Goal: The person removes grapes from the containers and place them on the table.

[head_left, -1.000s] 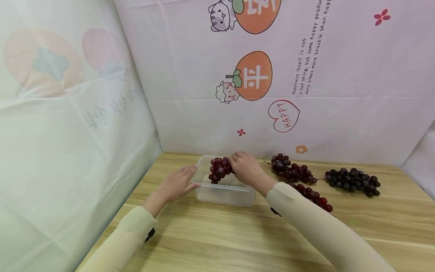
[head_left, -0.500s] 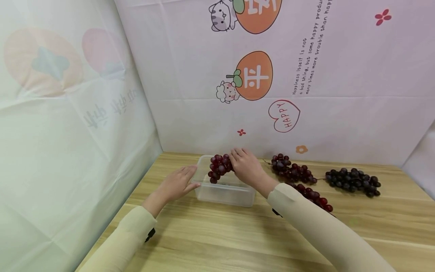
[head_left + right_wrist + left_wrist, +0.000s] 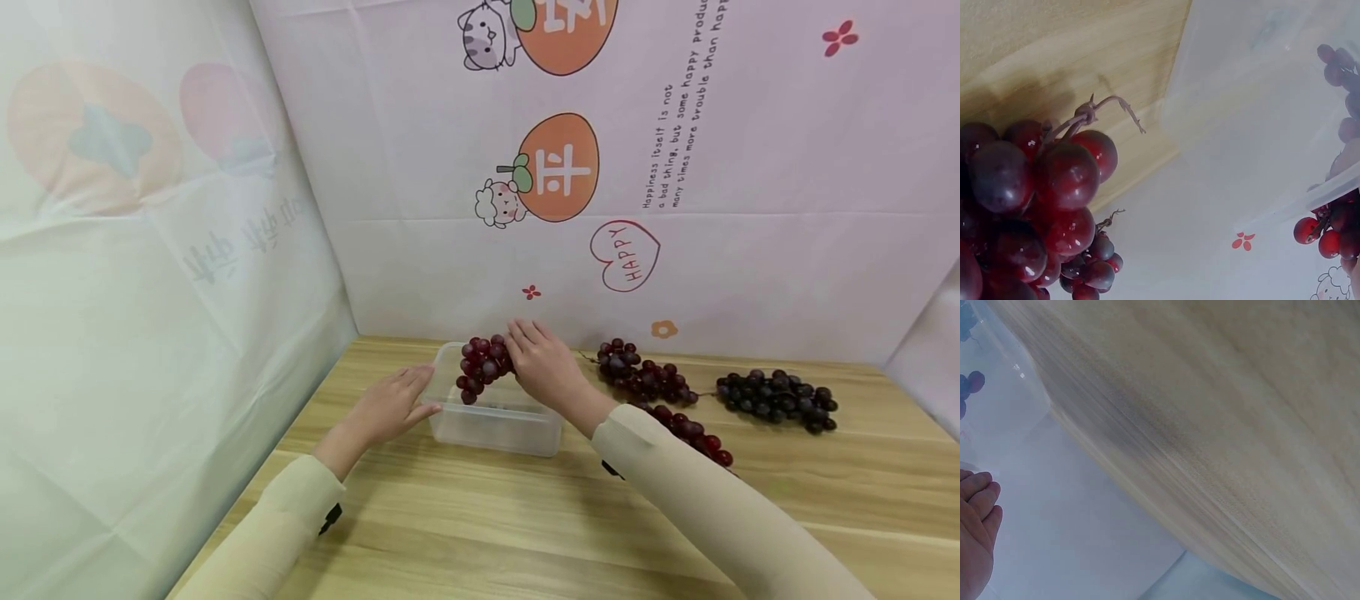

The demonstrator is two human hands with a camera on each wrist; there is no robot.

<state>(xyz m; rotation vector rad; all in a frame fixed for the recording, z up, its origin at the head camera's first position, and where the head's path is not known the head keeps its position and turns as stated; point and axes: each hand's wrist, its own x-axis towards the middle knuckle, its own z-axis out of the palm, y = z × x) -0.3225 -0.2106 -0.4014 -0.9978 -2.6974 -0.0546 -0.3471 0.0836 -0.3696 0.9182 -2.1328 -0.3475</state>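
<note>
My right hand point(image 3: 546, 367) grips a bunch of dark red grapes point(image 3: 482, 365) by its right end, above the clear plastic box point(image 3: 495, 432). The bunch hangs down to the left, over the opening. In the right wrist view the held grapes point(image 3: 1330, 242) show at the right edge, partly behind the box wall; little of the hand is visible there. My left hand point(image 3: 388, 407) touches the box's left side with its fingers extended. The left wrist view catches that hand point(image 3: 977, 528) at its left edge. What lies on the box floor is hard to make out.
Right of the box lie a dark red bunch point(image 3: 645, 375), another red bunch point(image 3: 693, 435) partly behind the right sleeve, and a black bunch point(image 3: 776, 398). All rest on the wooden table point(image 3: 480, 533). A printed white cloth point(image 3: 420, 275) stands behind, another at left.
My right hand has risen slightly, lifting the grape bunch higher over the box. The left hand and the box have stayed in place.
</note>
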